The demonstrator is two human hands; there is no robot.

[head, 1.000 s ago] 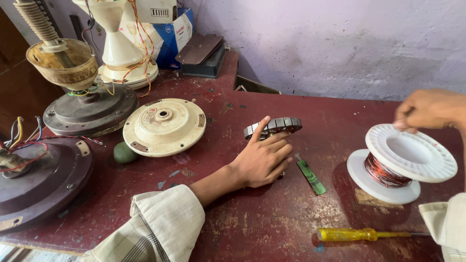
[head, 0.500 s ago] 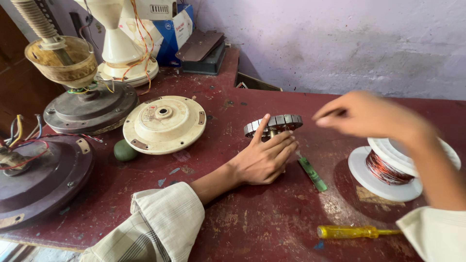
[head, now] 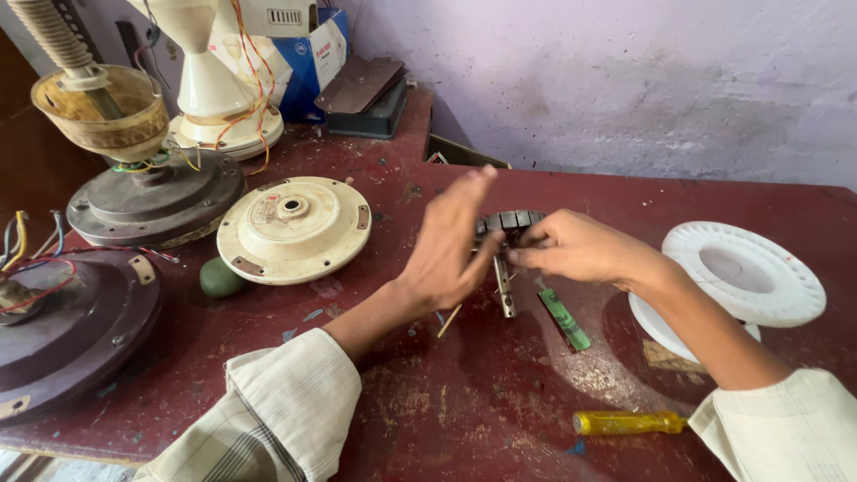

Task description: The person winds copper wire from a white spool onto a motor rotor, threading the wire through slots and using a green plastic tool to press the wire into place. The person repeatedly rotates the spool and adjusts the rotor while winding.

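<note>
- Your right hand [head: 580, 250] is pinching the stator [head: 509, 221], a dark slotted metal ring sitting mid-table [head: 500, 402], just beside the green strip [head: 564, 319].
- Your left hand [head: 451, 245] is hovering open against its near side, fingers spread, gripping nothing.
- It is looking heavy and stiff with sharp-edged slots; you are best gripping the outer rim.
- The spool [head: 745, 277] and screwdriver [head: 625, 421] are lying apart.

The head camera is looking steeply down and forward over the red worktop [head: 500, 419] (one view only), sitting close above both forearms, facing the wall [head: 625, 80].
</note>
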